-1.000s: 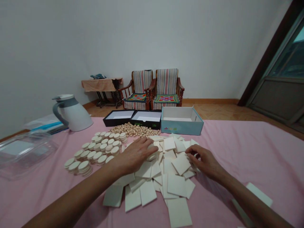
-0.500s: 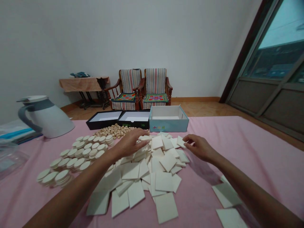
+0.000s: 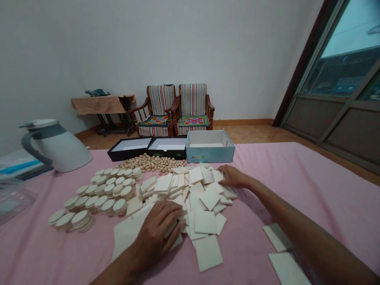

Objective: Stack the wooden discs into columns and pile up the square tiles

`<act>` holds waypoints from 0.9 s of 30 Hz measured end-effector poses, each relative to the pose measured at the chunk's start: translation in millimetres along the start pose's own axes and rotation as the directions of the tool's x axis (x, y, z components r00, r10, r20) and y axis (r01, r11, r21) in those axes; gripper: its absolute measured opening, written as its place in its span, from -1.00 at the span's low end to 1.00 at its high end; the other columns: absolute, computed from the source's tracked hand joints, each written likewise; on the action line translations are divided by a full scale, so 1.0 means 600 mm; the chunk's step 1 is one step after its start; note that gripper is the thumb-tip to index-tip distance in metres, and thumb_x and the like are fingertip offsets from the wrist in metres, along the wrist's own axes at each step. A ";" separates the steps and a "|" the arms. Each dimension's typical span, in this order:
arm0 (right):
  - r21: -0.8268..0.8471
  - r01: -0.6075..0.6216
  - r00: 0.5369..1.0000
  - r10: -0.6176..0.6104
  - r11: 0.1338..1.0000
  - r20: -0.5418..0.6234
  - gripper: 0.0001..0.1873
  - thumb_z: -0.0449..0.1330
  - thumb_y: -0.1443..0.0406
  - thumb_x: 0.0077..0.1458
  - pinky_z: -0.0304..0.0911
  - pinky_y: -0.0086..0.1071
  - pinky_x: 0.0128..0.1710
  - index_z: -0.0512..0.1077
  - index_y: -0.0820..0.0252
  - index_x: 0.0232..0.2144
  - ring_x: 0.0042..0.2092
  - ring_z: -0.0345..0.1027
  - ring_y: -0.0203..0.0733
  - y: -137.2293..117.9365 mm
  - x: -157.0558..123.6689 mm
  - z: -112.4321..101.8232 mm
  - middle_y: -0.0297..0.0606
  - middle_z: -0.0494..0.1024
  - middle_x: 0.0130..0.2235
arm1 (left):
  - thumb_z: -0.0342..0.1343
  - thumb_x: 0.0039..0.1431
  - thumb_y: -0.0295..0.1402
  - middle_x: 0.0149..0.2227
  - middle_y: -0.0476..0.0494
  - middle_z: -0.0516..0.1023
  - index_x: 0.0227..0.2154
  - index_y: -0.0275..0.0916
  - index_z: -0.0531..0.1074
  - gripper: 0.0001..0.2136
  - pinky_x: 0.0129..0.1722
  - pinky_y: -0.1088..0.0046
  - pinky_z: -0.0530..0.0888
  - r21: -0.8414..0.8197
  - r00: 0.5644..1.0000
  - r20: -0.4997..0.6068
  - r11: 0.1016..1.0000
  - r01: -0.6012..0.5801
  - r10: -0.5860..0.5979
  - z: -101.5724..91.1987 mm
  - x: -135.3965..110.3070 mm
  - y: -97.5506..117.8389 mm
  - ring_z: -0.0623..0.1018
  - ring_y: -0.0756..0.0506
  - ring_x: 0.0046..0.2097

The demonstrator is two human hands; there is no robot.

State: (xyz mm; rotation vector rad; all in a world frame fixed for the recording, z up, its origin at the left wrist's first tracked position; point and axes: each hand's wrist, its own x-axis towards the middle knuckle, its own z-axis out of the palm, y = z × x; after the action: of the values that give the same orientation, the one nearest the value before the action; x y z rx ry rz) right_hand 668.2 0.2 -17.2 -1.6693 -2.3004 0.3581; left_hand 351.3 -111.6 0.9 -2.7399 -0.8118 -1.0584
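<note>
A heap of pale square wooden pieces (image 3: 196, 202) spreads across the pink cloth. My left hand (image 3: 160, 227) lies low over the near left side of the heap, fingers curled and thumb closed around square pieces that it mostly hides. At the heap's far right edge, my right hand (image 3: 234, 177) has its fingers bent against a square piece (image 3: 218, 176); the fingertips are partly hidden. Round wooden discs (image 3: 108, 189) stand in short stacks left of the heap. Small wooden beads or pegs (image 3: 151, 163) lie in a pile behind it.
Two black box trays (image 3: 168, 153) and a light blue box (image 3: 210, 154) stand at the far side. A white and grey jug (image 3: 61, 144) is at the left, beside clear plastic packaging (image 3: 14, 200). Several loose squares (image 3: 287, 269) lie near my right forearm.
My left hand has come back from the far side of the heap to its near left part and closed around pieces. My right hand has shifted slightly left and inward.
</note>
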 end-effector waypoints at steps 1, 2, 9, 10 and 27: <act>-0.011 -0.005 1.000 0.005 1.000 -0.014 -0.52 0.27 0.25 -0.14 0.21 -0.29 -0.11 0.42 0.34 -0.11 -0.09 0.37 -0.01 0.001 -0.005 0.000 0.02 0.51 -0.10 | 0.02 0.15 -0.52 -0.20 -0.23 0.53 -0.13 -0.29 0.39 -0.78 -0.06 0.29 0.44 -0.002 1.000 -0.004 1.000 -0.005 0.005 0.003 -0.005 0.000 0.48 -0.11 -0.11; -0.024 -0.014 1.000 0.013 1.000 -0.028 -0.54 0.25 0.22 -0.11 0.22 -0.30 -0.14 0.43 0.36 -0.14 -0.11 0.38 -0.01 0.003 -0.011 0.000 0.04 0.51 -0.13 | 0.02 0.14 -0.53 -0.21 -0.23 0.53 -0.14 -0.29 0.39 -0.78 -0.07 0.29 0.45 -0.003 1.000 -0.006 1.000 -0.012 0.012 0.005 -0.008 0.000 0.48 -0.11 -0.12; -0.073 -0.178 0.965 0.159 0.981 -0.209 -0.67 0.15 0.11 -0.02 0.14 -0.38 -0.38 0.44 0.28 -0.34 -0.34 0.37 -0.11 -0.024 -0.032 -0.040 -0.10 0.53 -0.35 | 0.04 0.13 -0.54 -0.19 -0.25 0.53 -0.13 -0.29 0.39 -0.77 -0.08 0.26 0.45 -0.008 0.999 -0.033 1.000 -0.027 0.026 0.001 -0.011 0.002 0.47 -0.14 -0.12; -0.055 -0.176 0.958 0.159 0.983 -0.237 -0.69 0.14 0.11 -0.01 0.12 -0.39 -0.41 0.44 0.27 -0.37 -0.37 0.36 -0.14 -0.043 -0.032 -0.051 -0.14 0.52 -0.38 | 0.04 0.13 -0.54 -0.19 -0.25 0.52 -0.12 -0.29 0.39 -0.76 -0.08 0.26 0.45 -0.011 0.999 -0.041 1.000 -0.026 0.026 0.000 -0.012 0.002 0.47 -0.14 -0.11; 0.114 0.362 0.907 -0.322 0.925 -0.271 -0.61 0.12 0.16 0.11 0.23 -0.26 -0.08 0.37 0.23 -0.05 -0.06 0.32 -0.11 -0.232 0.030 -0.043 -0.11 0.48 -0.08 | 0.04 0.14 -0.43 0.14 -0.28 0.25 0.10 -0.19 0.19 -0.56 0.13 0.00 0.27 0.102 0.964 -0.117 0.962 0.252 -0.240 0.003 -0.035 -0.010 0.21 -0.28 0.20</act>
State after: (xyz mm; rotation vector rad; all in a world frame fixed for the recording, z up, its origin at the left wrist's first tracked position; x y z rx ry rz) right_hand 549.5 -23.9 57.8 -1.1302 -2.2491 0.2358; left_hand 336.2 -115.2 -14.4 -2.5117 -1.1822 -1.1436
